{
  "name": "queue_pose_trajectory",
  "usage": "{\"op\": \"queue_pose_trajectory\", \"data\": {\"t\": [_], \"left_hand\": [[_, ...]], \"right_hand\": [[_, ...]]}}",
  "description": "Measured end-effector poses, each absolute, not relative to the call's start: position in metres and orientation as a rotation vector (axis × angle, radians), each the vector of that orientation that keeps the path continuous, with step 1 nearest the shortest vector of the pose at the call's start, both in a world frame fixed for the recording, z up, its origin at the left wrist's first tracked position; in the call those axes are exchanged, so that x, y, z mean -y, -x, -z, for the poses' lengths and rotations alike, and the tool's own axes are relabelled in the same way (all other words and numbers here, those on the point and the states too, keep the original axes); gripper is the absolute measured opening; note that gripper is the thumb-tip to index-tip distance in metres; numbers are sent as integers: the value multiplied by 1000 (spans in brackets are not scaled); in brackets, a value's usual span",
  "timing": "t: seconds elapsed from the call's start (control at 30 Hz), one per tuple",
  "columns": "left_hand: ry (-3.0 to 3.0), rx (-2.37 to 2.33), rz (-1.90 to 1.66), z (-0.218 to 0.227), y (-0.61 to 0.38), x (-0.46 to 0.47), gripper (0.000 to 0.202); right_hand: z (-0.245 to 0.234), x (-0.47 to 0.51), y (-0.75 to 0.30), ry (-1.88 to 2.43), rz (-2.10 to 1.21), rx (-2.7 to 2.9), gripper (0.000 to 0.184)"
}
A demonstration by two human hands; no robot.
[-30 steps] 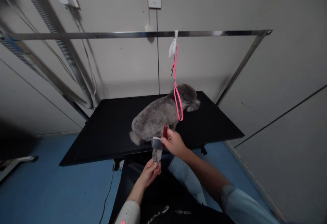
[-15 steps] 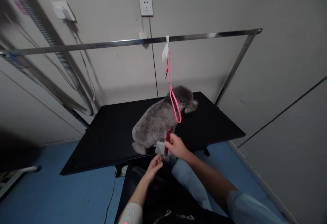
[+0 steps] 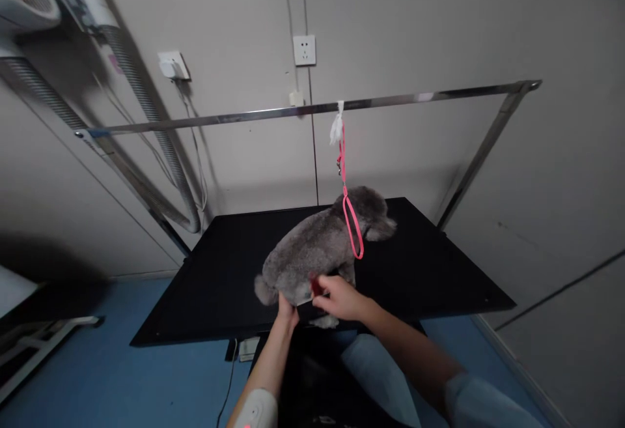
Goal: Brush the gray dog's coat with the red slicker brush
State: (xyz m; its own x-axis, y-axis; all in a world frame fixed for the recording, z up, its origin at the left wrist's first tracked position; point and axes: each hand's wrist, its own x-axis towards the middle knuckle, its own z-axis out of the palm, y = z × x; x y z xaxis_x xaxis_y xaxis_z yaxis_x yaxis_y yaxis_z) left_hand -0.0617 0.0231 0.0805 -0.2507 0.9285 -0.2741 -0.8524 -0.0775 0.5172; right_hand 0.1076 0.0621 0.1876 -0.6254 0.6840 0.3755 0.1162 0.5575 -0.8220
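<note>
A grey, short-coated dog (image 3: 307, 249) is on the black grooming table (image 3: 224, 252), its head toward the right and its tail end at the left. My right hand (image 3: 342, 298) is closed around the red handle of a slicker brush (image 3: 316, 285). The brush's pale head is against the dog's near hind side, partly hidden by fur and fingers. My left hand (image 3: 287, 314) touches the dog's rear underside near the hind leg; its fingers are mostly hidden there. One pale paw (image 3: 326, 321) shows at the table's front edge.
A pink grooming loop (image 3: 352, 226) hangs from the metal bar (image 3: 273, 114) beside the dog's neck, not visibly around it. Ribbed dryer hoses (image 3: 168, 154) run down at the left. A wall outlet (image 3: 305, 50) and a plugged-in adapter (image 3: 173, 66) are behind.
The slicker brush has moved from above my left hand to the dog's hind side. My left hand has gone up to the dog's rear. The dog's head is raised, and the view has shifted.
</note>
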Motion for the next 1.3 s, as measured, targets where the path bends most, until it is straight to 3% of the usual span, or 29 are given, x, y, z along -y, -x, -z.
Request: {"op": "queue_pose_trajectory", "data": {"t": [0.17,0.3,0.43,0.57,0.63,0.73,0.93,1.07,1.2,1.3], "left_hand": [[-162,-689,-1704,-102,100,-26,43],[-190,-736,-1587,-109,128,-31,41],[-218,-761,-1539,-110,148,-40,46],[-226,-817,-1538,-113,160,-49,42],[-212,-864,-1546,-114,162,-52,42],[-181,-935,-1555,-115,162,-53,44],[-178,-976,-1516,-107,152,-44,38],[-123,-981,-1480,-97,141,-35,37],[-235,-969,-1555,-101,128,-37,26],[-254,-999,-1688,-112,128,-47,24]], "right_hand": [[-197,-66,-86,753,-879,1868,17],[-200,-71,-68,566,-1006,2135,11],[-205,-78,-56,743,-899,1741,19],[-209,-84,-50,630,-993,1823,11],[-211,-89,-49,672,-1084,1730,15],[-212,-93,-46,788,-956,1370,21],[-208,-100,-36,634,-1263,1509,20],[-212,-108,-43,734,-1066,1246,26],[-206,-102,-42,611,-1254,1498,19],[-205,-124,-65,731,-1141,1312,20]]}}
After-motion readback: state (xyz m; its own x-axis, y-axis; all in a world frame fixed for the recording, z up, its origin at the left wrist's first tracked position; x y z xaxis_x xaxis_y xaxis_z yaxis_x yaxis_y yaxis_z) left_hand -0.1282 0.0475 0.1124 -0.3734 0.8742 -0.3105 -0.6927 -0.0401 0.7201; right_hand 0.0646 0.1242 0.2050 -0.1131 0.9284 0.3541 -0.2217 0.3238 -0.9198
